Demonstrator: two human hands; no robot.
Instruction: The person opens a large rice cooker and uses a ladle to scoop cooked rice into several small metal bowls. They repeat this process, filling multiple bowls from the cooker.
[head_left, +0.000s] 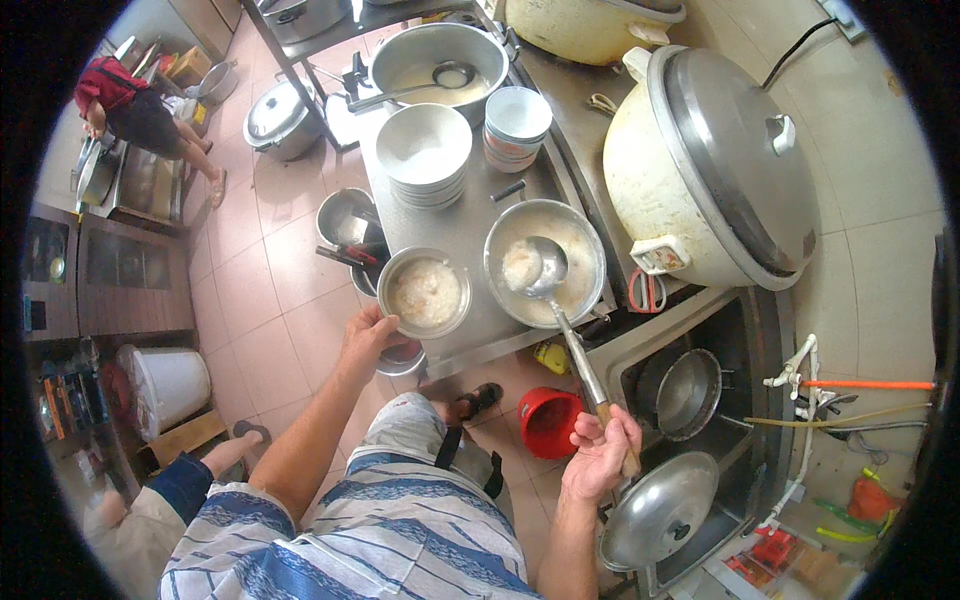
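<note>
My left hand (373, 337) grips the rim of a metal bowl of porridge (425, 292) at the steel table's front left corner. In my right hand (602, 454) is the wooden handle of a long metal ladle (553, 271). The ladle's scoop carries some porridge and rests over a wide metal pot (598, 259) that holds more of it. Behind the bowl rises a stack of white bowls (424, 146), with a stack of smaller bowls (517, 124) to its right. A large pot (382, 64) at the back holds pale liquid and another ladle (454, 73).
Right of the steel table (480, 349) stands a big lidded cooker (645, 165) beside red-handled scissors (646, 291). The sink (739, 360) holds a pan (690, 394) and a metal lid (660, 514). A red bucket (551, 424) is on the floor. Two other people are at the left.
</note>
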